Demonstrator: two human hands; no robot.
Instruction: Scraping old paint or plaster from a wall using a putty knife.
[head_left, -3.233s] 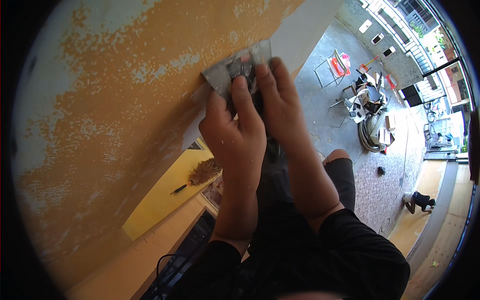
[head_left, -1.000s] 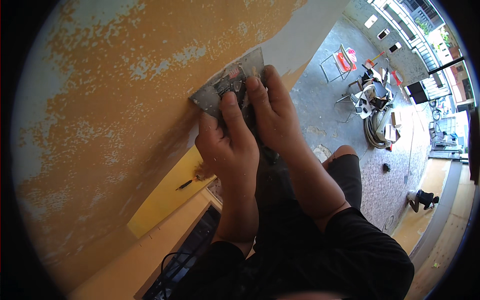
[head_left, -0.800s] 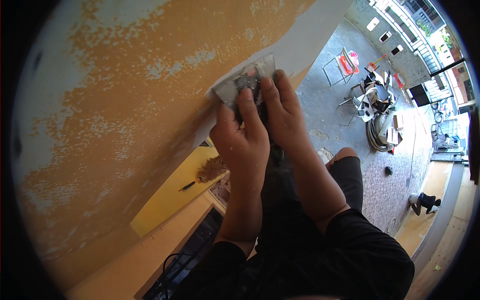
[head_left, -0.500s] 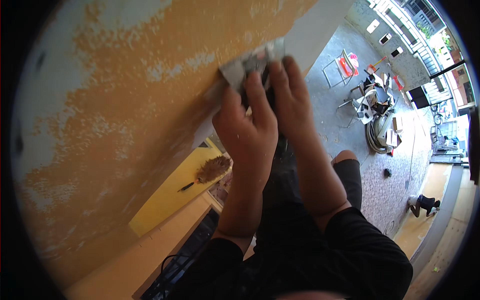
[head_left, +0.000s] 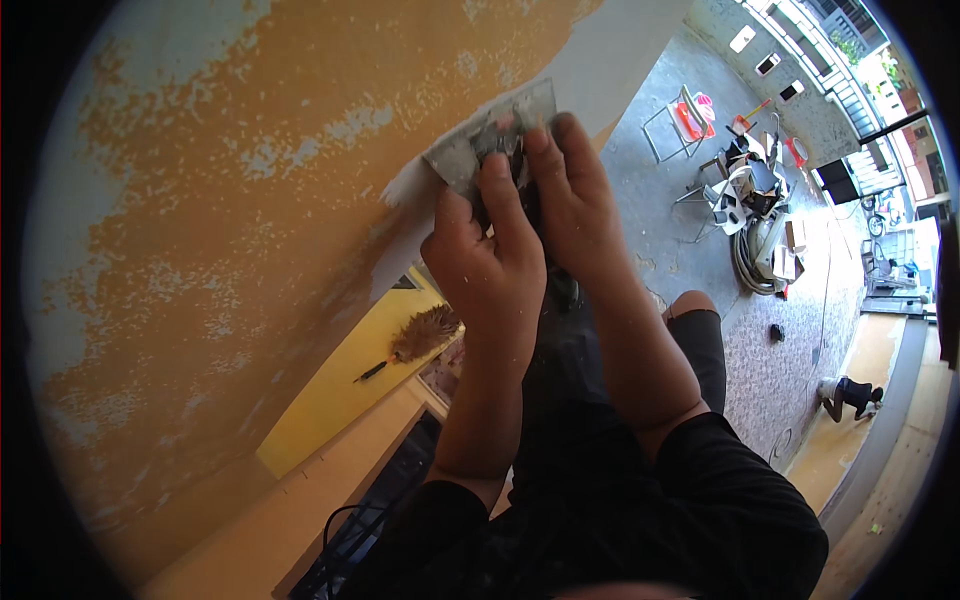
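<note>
Both of my hands grip one wide scraper whose flat grey, smeared blade (head_left: 455, 160) lies against the orange wall (head_left: 310, 170). My left hand (head_left: 490, 255) is closed round its handle, thumb pointing up towards the blade. Beside it my right hand (head_left: 580, 205) is closed too, with fingers pressed near the blade's right end. Most of the handle is hidden by my fingers. Pale patches mottle the orange coating, and a smooth grey-white strip (head_left: 610, 70) runs along the wall's right edge, reaching the blade.
On a yellow ledge (head_left: 320, 400) below lies a brown feather duster (head_left: 425, 332) with a black handle. Farther right stand a folding chair (head_left: 680, 125), a heap of equipment (head_left: 755, 185) and a coiled hose (head_left: 745, 265). Another person (head_left: 850, 395) crouches by the far-right wall.
My hands and the scraper have shifted slightly left and down along the wall. More of the grey-white strip shows above and around the blade. The view has moved a little.
</note>
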